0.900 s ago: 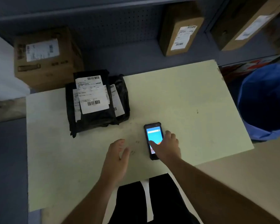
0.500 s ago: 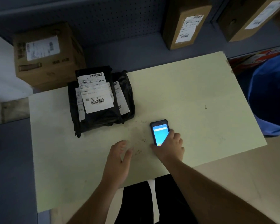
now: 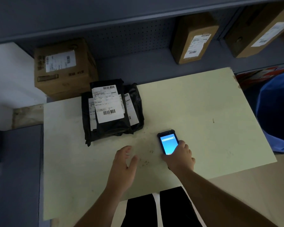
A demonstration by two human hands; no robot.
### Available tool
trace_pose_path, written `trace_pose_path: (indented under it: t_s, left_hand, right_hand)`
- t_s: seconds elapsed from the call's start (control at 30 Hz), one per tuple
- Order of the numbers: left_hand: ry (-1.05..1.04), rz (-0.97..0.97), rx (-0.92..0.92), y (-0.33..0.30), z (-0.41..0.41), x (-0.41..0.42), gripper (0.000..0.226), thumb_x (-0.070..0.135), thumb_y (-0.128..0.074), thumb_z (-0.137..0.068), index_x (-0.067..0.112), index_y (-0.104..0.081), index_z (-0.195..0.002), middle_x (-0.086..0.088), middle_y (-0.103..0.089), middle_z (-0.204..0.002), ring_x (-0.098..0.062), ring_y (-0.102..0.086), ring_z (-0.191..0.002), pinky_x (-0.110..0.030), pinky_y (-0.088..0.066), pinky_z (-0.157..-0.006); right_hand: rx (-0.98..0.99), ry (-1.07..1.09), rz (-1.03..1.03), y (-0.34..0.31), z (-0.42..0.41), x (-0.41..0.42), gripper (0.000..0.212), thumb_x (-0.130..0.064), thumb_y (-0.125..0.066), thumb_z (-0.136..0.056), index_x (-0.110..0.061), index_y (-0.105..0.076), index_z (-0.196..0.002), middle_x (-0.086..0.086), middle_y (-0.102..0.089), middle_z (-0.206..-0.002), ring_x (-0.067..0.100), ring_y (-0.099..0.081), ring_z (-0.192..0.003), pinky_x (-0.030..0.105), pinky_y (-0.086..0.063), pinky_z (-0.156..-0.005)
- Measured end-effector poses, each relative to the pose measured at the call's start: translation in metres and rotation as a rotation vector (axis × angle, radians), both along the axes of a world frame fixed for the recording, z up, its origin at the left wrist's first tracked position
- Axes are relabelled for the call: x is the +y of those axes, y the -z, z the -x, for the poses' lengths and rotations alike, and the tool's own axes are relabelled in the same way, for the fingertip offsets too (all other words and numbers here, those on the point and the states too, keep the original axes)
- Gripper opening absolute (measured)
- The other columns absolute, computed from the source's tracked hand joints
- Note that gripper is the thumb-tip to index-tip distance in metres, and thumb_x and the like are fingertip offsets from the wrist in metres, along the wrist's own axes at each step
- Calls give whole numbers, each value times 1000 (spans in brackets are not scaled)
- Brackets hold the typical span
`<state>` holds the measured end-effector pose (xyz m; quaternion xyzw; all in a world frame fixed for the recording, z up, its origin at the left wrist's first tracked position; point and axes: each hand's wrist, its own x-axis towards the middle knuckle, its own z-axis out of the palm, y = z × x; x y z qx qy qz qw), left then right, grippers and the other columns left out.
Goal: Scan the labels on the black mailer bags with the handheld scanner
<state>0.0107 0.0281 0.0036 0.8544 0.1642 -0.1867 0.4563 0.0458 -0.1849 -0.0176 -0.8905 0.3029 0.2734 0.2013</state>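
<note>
A dim parcel room: grey perforated shelving runs along the back, and in front of it stands a pale green worktop [image 3: 195, 102] with scuff marks near its front edge.

Going left to right, a brown carton [image 3: 62, 68] sits on the floor at the worktop's far left corner. Just beside it, on the worktop, lies the stack of black mailer bags [image 3: 111, 126], the top one showing a white label [image 3: 108, 104] with barcodes, face up; edges of further labels peep out from beneath. The left hand [image 3: 123, 167] is over the bare worktop nearer the front, fingers loosely spread and holding nothing, well short of the bags. To its right the handheld scanner [image 3: 168, 143] lies flat, screen lit blue. The right hand [image 3: 179, 158] covers its lower end, fingers curled over the right edge and thumb at the bottom left; whether this grip has closed firmly I cannot tell. Farther right, two more cartons [image 3: 195, 38] stand on the shelf and a blue bin [image 3: 275, 115] sits past the worktop's edge.

The step in hand looks like picking up the scanner; no label seems scanned yet. Next, the scanner needs lifting and its head turning left and away, towards the top label, which lies well apart from the right hand. The left hand is free to steady or lift the top bag.
</note>
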Motion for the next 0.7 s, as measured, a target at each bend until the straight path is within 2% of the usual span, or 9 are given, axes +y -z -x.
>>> trace_pose_path:
  t_s: [0.2, 0.27, 0.37, 0.47, 0.57, 0.63, 0.7]
  left_hand:
    - [-99, -2, -70, -21, -22, 7, 37, 36, -59, -99, 33, -55, -137, 23, -52, -128, 6, -55, -114, -30, -54, -95]
    - [-145, -3, -100, -31, -30, 11, 34, 35, -60, -99, 36, -56, -132, 23, -53, -123, 0, -59, -109, -30, -55, -89]
    - [-227, -25, -201, -45, -43, 18, 28, 30, -62, -97, 34, -59, -124, 15, -57, -110, -8, -61, -97, -26, -53, -77]
    - [-345, -66, -271, -53, -61, 28, 26, 24, -68, -94, 22, -63, -120, 2, -59, -106, -14, -61, -92, -28, -53, -79]
    - [-440, -201, -254, -59, -81, 37, 41, 30, -72, -90, 14, -62, -126, -9, -58, -122, -25, -60, -108, -39, -54, -93]
    - [-485, -241, -174, -64, -92, 38, 57, 37, -74, -87, 15, -56, -136, -12, -54, -135, -32, -54, -124, -43, -47, -100]
    - [-517, -241, -59, -66, -103, 37, 74, 45, -75, -84, 14, -47, -146, -13, -49, -144, -36, -50, -132, -46, -46, -103]
  right_hand:
    - [-94, 49, -177, -26, -15, -3, 90, -32, -92, -78, -15, -41, -150, 5, -55, -141, 30, -60, -127, 45, -64, -95]
    - [-122, 29, -207, -37, -24, -2, 89, -30, -92, -78, -15, -41, -149, 3, -55, -135, 29, -61, -123, 43, -65, -90]
    - [-166, -3, -232, -53, -38, 3, 84, -30, -89, -77, -15, -44, -146, -1, -51, -121, 27, -62, -111, 41, -63, -78]
    - [-207, -30, -260, -67, -51, 8, 80, -29, -86, -76, -15, -46, -144, -1, -51, -118, 26, -64, -102, 38, -60, -69]
    - [-236, -61, -277, -78, -62, 14, 83, -30, -86, -75, -17, -45, -146, -2, -51, -118, 25, -64, -100, 41, -62, -72]
    - [-254, -72, -287, -84, -67, 18, 83, -31, -86, -75, -17, -46, -146, -3, -52, -116, 23, -64, -96, 44, -63, -76]
    - [-265, -76, -304, -87, -71, 21, 83, -31, -85, -73, -18, -47, -145, -4, -52, -115, 22, -66, -92, 47, -65, -76]
